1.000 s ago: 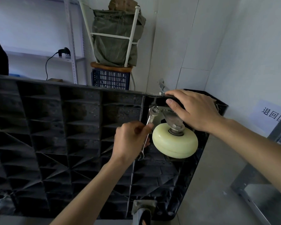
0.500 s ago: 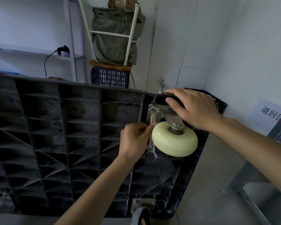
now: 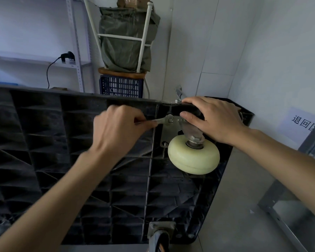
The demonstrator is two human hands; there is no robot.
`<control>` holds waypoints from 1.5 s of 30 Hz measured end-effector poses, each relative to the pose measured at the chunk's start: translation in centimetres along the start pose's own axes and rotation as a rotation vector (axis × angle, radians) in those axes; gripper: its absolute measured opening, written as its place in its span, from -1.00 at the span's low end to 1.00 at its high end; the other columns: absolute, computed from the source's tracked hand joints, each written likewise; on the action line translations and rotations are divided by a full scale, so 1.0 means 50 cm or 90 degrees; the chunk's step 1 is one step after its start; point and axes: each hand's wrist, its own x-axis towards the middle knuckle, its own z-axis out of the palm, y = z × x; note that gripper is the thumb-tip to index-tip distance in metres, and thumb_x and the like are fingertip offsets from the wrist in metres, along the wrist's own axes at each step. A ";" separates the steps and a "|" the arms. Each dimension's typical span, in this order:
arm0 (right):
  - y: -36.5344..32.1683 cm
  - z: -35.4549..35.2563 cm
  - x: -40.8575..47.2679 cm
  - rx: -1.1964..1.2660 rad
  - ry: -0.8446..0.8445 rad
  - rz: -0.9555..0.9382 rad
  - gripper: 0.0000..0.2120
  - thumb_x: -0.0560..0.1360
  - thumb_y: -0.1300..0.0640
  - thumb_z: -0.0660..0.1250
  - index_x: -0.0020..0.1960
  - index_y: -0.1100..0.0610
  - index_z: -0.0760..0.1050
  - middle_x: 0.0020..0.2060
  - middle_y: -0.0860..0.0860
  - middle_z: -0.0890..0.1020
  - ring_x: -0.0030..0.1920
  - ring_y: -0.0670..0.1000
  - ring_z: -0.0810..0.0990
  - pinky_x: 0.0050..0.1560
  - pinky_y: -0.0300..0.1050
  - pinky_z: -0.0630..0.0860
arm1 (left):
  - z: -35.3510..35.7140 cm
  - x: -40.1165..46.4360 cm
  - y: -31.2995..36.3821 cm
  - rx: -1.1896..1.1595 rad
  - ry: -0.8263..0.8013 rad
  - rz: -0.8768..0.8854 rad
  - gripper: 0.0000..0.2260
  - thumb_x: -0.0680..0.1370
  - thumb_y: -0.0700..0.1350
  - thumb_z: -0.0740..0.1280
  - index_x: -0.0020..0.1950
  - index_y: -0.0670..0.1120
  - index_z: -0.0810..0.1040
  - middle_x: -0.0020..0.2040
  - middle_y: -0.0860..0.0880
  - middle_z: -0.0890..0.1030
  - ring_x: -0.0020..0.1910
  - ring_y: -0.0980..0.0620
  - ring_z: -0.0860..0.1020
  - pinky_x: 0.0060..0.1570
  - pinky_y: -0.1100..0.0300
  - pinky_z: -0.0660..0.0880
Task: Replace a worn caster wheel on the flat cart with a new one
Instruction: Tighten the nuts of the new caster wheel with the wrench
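The left hand [image 3: 119, 127] grips a wrench [image 3: 162, 120], its head seated on a bolt [image 3: 170, 120] at the upper corner of the mounting plate [image 3: 168, 132], handle roughly level for leverage. The right hand [image 3: 214, 118] curls over the edge of the flat cart [image 3: 65, 142], thumb on the plate, likely steadying it. The cream caster wheel [image 3: 193, 157] juts from the upturned cart's ribbed underside; another caster [image 3: 160, 233] sits below.

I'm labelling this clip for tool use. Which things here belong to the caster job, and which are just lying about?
In the job:
left hand gripping the wrench
right hand steadying the cart
cream caster wheel
mounting plate

Lying about:
blue crate
green sack
barcode scanner
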 end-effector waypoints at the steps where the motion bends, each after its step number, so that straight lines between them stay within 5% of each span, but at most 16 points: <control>1: 0.000 -0.001 0.000 0.000 -0.002 -0.001 -0.51 0.62 -0.31 0.12 0.37 -0.05 0.51 0.18 -0.13 0.67 0.01 -0.04 0.65 -0.30 -0.35 0.23 | -0.016 0.017 0.006 0.037 -0.019 0.028 -0.65 0.44 0.34 0.41 -0.16 0.08 0.72 -0.39 0.10 0.57 -0.34 0.01 0.53 -0.31 0.15 0.38; 9: 0.000 -0.003 0.003 0.018 -0.022 0.021 -0.49 0.59 -0.35 0.11 0.39 -0.12 0.47 0.21 -0.16 0.64 0.12 -0.01 0.63 -0.12 -0.08 0.43 | -0.086 0.128 0.084 0.281 -0.065 0.231 -0.63 0.37 0.38 0.45 -0.10 0.11 0.72 -0.23 0.05 0.64 -0.25 -0.02 0.52 -0.24 0.13 0.33; 14: 0.003 0.002 0.003 0.012 -0.014 0.013 -0.49 0.59 -0.35 0.13 0.39 -0.09 0.48 0.21 -0.14 0.65 0.11 0.01 0.64 -0.13 -0.09 0.42 | -0.085 0.117 0.066 0.264 -0.038 0.257 -0.63 0.40 0.39 0.41 -0.08 0.13 0.73 -0.26 0.08 0.61 -0.26 -0.01 0.51 -0.29 0.17 0.27; 17: 0.004 0.003 0.004 0.001 -0.012 0.011 -0.47 0.59 -0.36 0.12 0.40 -0.08 0.48 0.22 -0.14 0.65 0.12 0.01 0.65 -0.13 -0.10 0.43 | -0.084 0.093 0.040 0.174 -0.027 0.207 -0.65 0.38 0.38 0.43 -0.13 0.13 0.73 -0.33 0.15 0.58 -0.35 0.08 0.48 -0.40 0.27 0.20; 20: 0.003 0.006 0.004 0.001 -0.005 0.002 -0.46 0.59 -0.36 0.10 0.38 -0.07 0.49 0.20 -0.15 0.66 0.08 0.00 0.66 -0.16 -0.12 0.46 | -0.070 0.055 0.019 0.013 -0.032 0.089 -0.74 0.38 0.32 0.48 -0.20 0.15 0.70 -0.42 0.23 0.53 -0.38 0.25 0.47 -0.35 0.28 0.36; 23: 0.005 0.008 0.004 0.000 -0.003 0.007 -0.46 0.58 -0.37 0.10 0.38 -0.09 0.49 0.20 -0.15 0.66 0.06 0.01 0.66 -0.19 -0.12 0.43 | -0.023 0.003 0.007 -0.155 -0.034 -0.039 -0.78 0.42 0.26 0.49 -0.21 0.12 0.71 -0.44 0.19 0.59 -0.42 0.22 0.54 -0.33 0.20 0.51; 27: 0.004 0.007 0.004 -0.001 -0.001 0.011 -0.44 0.57 -0.40 0.06 0.38 -0.11 0.49 0.18 -0.14 0.67 0.06 0.02 0.67 -0.20 -0.11 0.47 | 0.053 -0.067 0.019 -0.479 -0.010 -0.199 -0.82 0.49 0.03 0.51 -0.24 -0.05 0.71 -0.41 0.08 0.66 -0.47 0.19 0.58 -0.42 0.33 0.45; 32: 0.006 0.009 0.004 -0.010 0.004 0.011 -0.42 0.57 -0.41 0.05 0.39 -0.10 0.49 0.19 -0.13 0.67 0.05 0.02 0.67 -0.21 -0.14 0.37 | 0.117 -0.097 0.023 -0.542 -0.013 -0.262 -0.80 0.49 0.07 0.51 -0.20 -0.05 0.72 -0.33 0.05 0.71 -0.33 0.07 0.67 -0.30 0.21 0.51; 45: 0.000 0.006 -0.001 -0.010 0.016 0.018 -0.47 0.59 -0.37 0.12 0.38 -0.09 0.51 0.16 -0.13 0.68 -0.03 -0.02 0.65 -0.26 -0.17 0.28 | 0.134 -0.096 0.047 -0.550 -0.026 -0.257 -0.83 0.50 0.04 0.50 -0.19 -0.03 0.73 -0.43 0.08 0.65 -0.52 0.24 0.50 -0.41 0.35 0.37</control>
